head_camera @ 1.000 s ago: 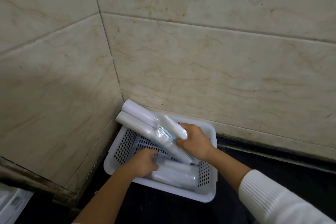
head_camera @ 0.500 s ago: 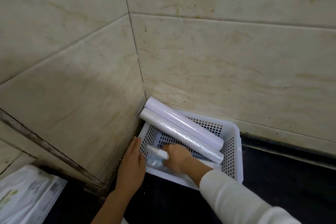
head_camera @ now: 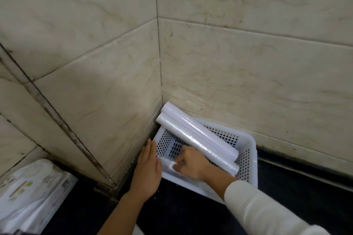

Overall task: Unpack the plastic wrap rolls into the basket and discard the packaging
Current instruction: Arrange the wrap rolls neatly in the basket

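A white perforated basket (head_camera: 248,140) sits on the dark tabletop (head_camera: 305,200), pushed into the tabletop's far left corner, where two tiled walls (head_camera: 248,63) meet.

Two long rolls lie side by side on a slant across the basket. The far roll (head_camera: 207,132) and the near roll (head_camera: 180,130) touch along their length. Their upper ends stick out over the basket's rim toward the corner of the walls. Their lower ends rest inside the basket toward its right wall.

A short roll (head_camera: 166,165) lies low in the basket along its near wall, with its visible end close to the basket's left side.

The right hand (head_camera: 193,164) reaches down into the basket from the tabletop's near edge, a white ribbed sleeve (head_camera: 257,208) on its arm. It is blurred, but its fingers (head_camera: 183,153) curl over the short roll and the thumb lies on it, so it grips that roll.

The left hand (head_camera: 148,166) is outside the basket, flat against its left wall. Its fingers are straight and held together, pointing toward the wall corner, and it holds nothing.

At the near left of the view lies a white printed pack (head_camera: 32,192), well apart from the basket; its print is too blurred to read.
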`<state>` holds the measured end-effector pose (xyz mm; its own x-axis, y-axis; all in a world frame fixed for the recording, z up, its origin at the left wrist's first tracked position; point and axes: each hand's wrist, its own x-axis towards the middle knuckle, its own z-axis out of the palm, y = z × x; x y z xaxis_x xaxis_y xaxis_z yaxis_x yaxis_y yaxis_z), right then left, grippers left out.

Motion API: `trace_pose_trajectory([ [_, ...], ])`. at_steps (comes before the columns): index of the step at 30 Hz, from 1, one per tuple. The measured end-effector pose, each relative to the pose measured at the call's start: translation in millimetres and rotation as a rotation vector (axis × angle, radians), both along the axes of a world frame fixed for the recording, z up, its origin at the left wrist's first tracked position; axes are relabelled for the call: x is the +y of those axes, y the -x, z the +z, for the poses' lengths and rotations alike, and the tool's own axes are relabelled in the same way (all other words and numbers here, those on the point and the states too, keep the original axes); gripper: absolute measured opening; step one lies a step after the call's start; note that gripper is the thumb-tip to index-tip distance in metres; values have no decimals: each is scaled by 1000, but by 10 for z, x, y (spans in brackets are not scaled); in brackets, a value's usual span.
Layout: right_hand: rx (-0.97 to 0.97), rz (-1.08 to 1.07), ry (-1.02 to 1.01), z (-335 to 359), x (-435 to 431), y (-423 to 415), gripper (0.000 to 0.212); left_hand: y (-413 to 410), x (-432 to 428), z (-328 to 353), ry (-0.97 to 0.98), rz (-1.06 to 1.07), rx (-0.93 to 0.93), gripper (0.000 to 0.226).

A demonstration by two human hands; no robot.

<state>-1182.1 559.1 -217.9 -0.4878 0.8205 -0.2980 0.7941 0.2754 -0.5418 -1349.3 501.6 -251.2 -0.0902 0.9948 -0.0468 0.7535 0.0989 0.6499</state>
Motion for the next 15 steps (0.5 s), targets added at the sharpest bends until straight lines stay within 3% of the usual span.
trace_pose_trajectory([
  [4,-19,-34,165,-154,-40,109,21,7,32,-28,19,3,74,64],
  [10,-17,-92,373,-101,77,82,31,30,54,-79,-10,-13,93,64],
  [15,-85,74,245,-27,107,56,25,26,48,-89,11,-4,103,64],
])
